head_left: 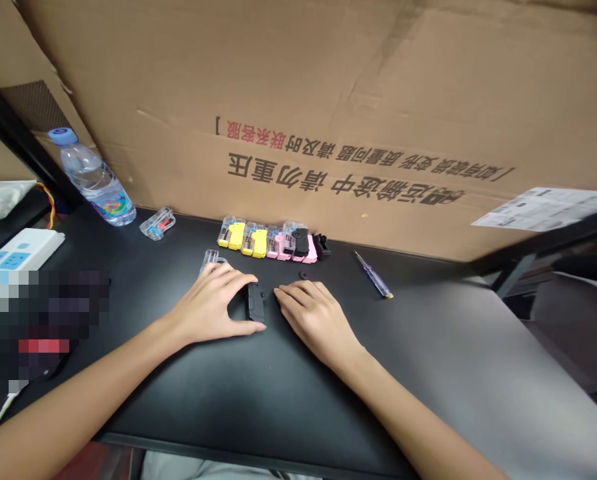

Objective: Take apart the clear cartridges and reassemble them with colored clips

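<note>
My left hand [213, 303] spans a small black plastic case [255, 304] on the dark table. Its thumb and index finger close on the near and far ends of the case. A clear plastic piece [210, 257] lies just beyond the knuckles, partly covered by them. To the right of the case, my right hand [316, 317] rests on the table, fingers bent and drawn together. Whatever its fingertips may hold is hidden. A small black round part [304, 275] lies just beyond those fingers.
Clear cases with yellow [236, 235], pink [277, 245] and black [298, 241] parts line the back by a cardboard wall [298, 87]. A screwdriver [374, 276] lies right. At left are another clear piece [158, 224], a water bottle [97, 179] and a power strip [21, 257].
</note>
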`<act>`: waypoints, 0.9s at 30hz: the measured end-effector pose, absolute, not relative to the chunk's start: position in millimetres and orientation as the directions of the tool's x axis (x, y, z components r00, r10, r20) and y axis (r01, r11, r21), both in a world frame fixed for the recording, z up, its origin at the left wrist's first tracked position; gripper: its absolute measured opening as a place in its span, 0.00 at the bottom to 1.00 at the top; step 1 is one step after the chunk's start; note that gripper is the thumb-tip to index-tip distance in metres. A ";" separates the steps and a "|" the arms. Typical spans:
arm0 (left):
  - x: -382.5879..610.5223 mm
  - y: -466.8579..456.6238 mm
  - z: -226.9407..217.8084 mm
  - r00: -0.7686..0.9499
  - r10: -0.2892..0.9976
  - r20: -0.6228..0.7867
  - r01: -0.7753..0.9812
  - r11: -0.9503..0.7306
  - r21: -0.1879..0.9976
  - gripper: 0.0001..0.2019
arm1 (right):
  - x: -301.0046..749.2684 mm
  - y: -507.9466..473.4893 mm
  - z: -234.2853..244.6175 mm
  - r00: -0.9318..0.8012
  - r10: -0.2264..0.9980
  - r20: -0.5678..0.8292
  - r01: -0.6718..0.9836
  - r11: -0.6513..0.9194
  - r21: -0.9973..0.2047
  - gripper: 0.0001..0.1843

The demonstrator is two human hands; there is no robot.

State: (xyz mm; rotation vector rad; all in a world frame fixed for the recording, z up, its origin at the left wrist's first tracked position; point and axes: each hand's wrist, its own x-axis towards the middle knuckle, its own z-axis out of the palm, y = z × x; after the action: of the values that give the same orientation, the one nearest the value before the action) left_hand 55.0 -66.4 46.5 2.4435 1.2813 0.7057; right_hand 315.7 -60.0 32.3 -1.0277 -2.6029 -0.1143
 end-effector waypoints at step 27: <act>57.6 -70.3 50.0 0.601 0.727 0.332 0.596 -0.684 0.421 0.30 | 288.3 -65.9 38.9 -0.333 0.943 -0.023 0.073 0.001 -0.997 0.22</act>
State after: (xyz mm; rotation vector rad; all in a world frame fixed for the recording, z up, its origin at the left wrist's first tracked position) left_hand 57.6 -70.3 50.0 2.5631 1.0839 0.7082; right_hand 288.3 -65.9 38.9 -1.0912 -1.5069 1.4301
